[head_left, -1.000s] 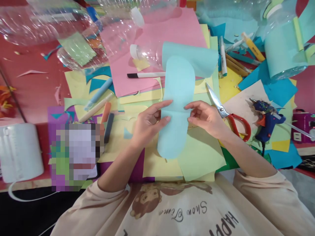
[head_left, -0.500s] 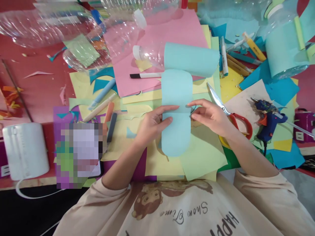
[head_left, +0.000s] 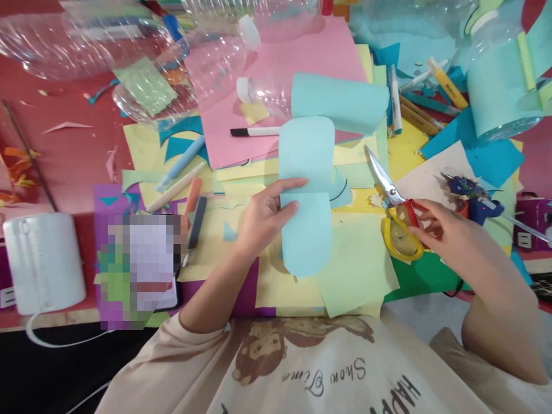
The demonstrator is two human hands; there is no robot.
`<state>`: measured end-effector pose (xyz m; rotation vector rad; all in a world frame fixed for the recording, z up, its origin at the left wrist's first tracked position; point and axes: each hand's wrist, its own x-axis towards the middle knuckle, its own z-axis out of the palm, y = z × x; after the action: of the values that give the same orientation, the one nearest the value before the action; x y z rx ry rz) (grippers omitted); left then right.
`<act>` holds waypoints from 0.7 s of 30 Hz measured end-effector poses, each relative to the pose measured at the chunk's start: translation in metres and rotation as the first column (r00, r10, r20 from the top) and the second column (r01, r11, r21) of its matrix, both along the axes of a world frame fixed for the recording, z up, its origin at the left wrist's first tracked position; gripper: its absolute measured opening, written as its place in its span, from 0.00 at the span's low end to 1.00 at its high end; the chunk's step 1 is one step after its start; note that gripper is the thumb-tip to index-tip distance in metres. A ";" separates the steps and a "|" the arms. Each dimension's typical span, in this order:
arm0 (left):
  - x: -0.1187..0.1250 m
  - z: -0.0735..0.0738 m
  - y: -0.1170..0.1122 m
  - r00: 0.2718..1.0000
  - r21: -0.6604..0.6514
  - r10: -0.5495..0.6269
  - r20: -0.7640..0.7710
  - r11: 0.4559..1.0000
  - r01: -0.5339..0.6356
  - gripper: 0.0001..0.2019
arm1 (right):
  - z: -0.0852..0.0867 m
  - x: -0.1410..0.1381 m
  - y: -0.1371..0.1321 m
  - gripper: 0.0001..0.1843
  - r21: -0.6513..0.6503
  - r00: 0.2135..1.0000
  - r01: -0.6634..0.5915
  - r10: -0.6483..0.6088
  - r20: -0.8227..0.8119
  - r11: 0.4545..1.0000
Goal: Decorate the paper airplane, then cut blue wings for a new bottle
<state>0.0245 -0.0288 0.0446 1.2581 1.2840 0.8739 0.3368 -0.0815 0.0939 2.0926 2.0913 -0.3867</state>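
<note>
- The pale blue paper is lying beneath the thumb and forefinger of the left hand, its rounded ends pointing away from and toward the person, a crease running across its middle.
- The left hand is gripping this paper by its left edge, near the crease.
- The right hand is touching the red handle of the scissors; whether its fingers are closing around it, I cannot tell.
- The two hands are working apart, with the paper and the scissors lying between them.
- The scissors are pointing their blades away from the person, the yellow handle resting just left of the right hand.
- A glue gun is lying just beyond the right hand, which is partly covering it.
- A pen is lying beyond the left hand, its black end pointing left.
- Farther beyond, a wrapped bottle is lying on its side.
- Several markers are lying left of the left hand.
- A white case is sitting well to that hand's left.
</note>
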 end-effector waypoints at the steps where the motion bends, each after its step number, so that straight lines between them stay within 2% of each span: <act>1: 0.000 -0.001 0.000 1.000 -0.003 0.001 0.001 1.000 -0.001 0.16 | -0.004 0.000 -0.002 0.31 0.009 0.999 -0.032 0.032 0.034 0.999; 6: -0.002 -0.005 -0.001 1.000 0.008 0.000 0.006 1.000 0.000 0.16 | -0.016 -0.008 -0.001 0.34 0.040 0.982 -0.104 0.096 0.161 0.994; 11: -0.001 -0.004 -0.001 1.000 0.036 -0.005 -0.004 0.999 0.005 0.15 | -0.018 -0.009 0.006 0.30 0.025 0.988 -0.112 0.108 0.112 0.993; 14: 0.000 -0.005 -0.001 1.000 0.020 -0.007 0.014 1.000 0.007 0.15 | -0.020 -0.006 0.006 0.28 0.048 0.994 -0.075 0.071 0.085 0.996; 18: 0.000 -0.005 0.000 1.000 -0.004 -0.006 -0.014 1.000 0.006 0.15 | -0.015 -0.002 0.005 0.28 0.074 0.997 0.012 -0.007 -0.072 0.997; 21: 0.000 -0.004 0.000 1.000 -0.016 -0.006 -0.013 1.000 0.006 0.15 | -0.008 0.003 0.003 0.24 0.058 0.948 0.160 -0.137 -0.287 0.985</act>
<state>0.0243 -0.0283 0.0406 1.2561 1.2944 0.8504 0.3398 -0.0785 0.0856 2.3745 2.1321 -0.6691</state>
